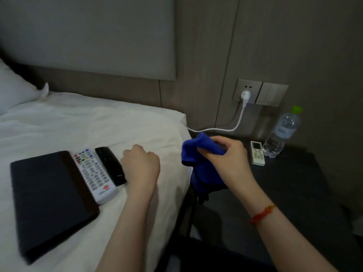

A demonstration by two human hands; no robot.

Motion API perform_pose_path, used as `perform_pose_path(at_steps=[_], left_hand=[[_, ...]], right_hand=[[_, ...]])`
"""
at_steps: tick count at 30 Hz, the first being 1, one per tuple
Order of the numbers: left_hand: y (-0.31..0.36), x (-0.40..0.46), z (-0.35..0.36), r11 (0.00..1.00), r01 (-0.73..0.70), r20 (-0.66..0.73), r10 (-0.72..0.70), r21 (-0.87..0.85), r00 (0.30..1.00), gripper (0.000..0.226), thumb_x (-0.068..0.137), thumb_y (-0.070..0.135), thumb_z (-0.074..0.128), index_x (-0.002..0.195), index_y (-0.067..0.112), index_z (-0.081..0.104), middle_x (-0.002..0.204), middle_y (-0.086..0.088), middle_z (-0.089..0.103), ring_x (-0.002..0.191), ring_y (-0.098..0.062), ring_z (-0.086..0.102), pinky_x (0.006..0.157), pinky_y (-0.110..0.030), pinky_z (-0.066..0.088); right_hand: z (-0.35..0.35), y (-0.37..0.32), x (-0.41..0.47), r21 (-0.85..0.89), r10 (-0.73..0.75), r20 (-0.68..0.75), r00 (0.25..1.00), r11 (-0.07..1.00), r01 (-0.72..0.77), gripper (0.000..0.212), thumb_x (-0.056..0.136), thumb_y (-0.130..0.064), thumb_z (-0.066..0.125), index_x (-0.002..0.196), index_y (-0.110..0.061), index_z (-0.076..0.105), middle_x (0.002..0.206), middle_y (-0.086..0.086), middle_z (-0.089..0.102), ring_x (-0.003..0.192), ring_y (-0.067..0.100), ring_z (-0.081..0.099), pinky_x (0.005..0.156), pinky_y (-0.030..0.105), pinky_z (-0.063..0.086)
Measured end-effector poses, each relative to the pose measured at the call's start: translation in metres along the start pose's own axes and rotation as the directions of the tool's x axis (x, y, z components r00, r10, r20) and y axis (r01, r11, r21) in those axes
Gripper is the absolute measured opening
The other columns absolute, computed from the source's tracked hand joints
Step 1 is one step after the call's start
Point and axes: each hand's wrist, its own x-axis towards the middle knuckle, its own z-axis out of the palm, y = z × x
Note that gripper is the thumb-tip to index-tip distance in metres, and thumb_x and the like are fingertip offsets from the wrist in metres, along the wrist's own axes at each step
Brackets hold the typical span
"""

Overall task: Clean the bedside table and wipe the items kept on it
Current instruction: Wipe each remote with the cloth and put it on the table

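The right hand (225, 156) grips a blue cloth (198, 154) over the dark desk (294, 185). The left hand (140, 165), fingers curled, rests on the bed (98, 122) beside a black remote (111, 164) and a white remote (93, 174).

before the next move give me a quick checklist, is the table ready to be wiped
1. Blue cloth in right hand: ok.
2. Left hand free: cannot tell; it rests curled beside the black remote on the bed.
3. Bedside table cleared: not ok; small white remote and water bottle stand there.
4. White cable off the table: cannot tell.
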Motion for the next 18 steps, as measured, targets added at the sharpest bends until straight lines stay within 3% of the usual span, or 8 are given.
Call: perform_pose_path(at_steps=[4,8,11,16,18], left_hand=[[-0.018,0.023,-0.007,0.928,0.076,-0.022,-0.073,0.364,0.997,0.039,0.088,0.005,0.047,0.122,-0.013,0.045,0.132,-0.032,0.041,0.121,-0.041,0.039,0.099,-0.040,0.033],[-0.031,0.040,-0.002,0.785,0.054,0.016,-0.082,0.617,0.996,0.036,0.090,0.005,0.043,0.124,-0.009,0.046,0.129,-0.026,0.048,0.117,-0.035,0.045,0.099,-0.035,0.034],[-0.038,0.046,0.007,0.769,0.080,0.008,-0.110,0.634,0.994,0.039,0.091,0.005,0.043,0.127,-0.010,0.043,0.132,-0.028,0.045,0.119,-0.036,0.044,0.102,-0.039,0.033],[-0.040,0.047,0.015,0.906,0.113,-0.095,-0.081,0.408,0.992,0.043,0.094,-0.004,0.032,0.135,-0.014,0.024,0.133,-0.033,0.036,0.122,-0.041,0.040,0.100,-0.043,0.035],[-0.039,0.046,0.016,0.909,0.082,-0.097,-0.046,0.409,0.994,0.045,0.093,-0.005,0.034,0.135,-0.013,0.021,0.131,-0.030,0.037,0.117,-0.040,0.043,0.095,-0.041,0.038]], right_hand=[[0.016,-0.006,0.000,0.000,0.001,0.030,1.000,1.000,-0.001,0.014,0.076,-0.030,0.068,0.081,-0.042,0.061,0.081,-0.021,0.063,0.077,-0.020,0.054,0.057,-0.002,0.040],[0.028,-0.006,0.001,0.014,0.011,0.041,0.999,1.000,-0.012,0.014,0.078,-0.029,0.067,0.090,-0.037,0.064,0.085,-0.018,0.066,0.080,-0.012,0.057,0.057,0.007,0.042],[0.035,-0.004,0.001,0.028,-0.003,0.060,0.998,1.000,0.001,0.015,0.080,-0.027,0.066,0.086,-0.040,0.062,0.083,-0.020,0.064,0.079,-0.019,0.054,0.057,0.003,0.042],[0.041,-0.001,0.000,0.097,-0.031,0.038,0.999,0.995,0.027,0.014,0.087,-0.024,0.058,0.086,-0.037,0.060,0.080,-0.019,0.064,0.079,-0.016,0.055,0.062,-0.001,0.040],[0.043,-0.001,-0.001,0.127,-0.043,0.027,0.999,0.991,0.040,0.017,0.089,-0.022,0.053,0.085,-0.038,0.058,0.079,-0.023,0.062,0.078,-0.015,0.055,0.065,-0.003,0.038]])
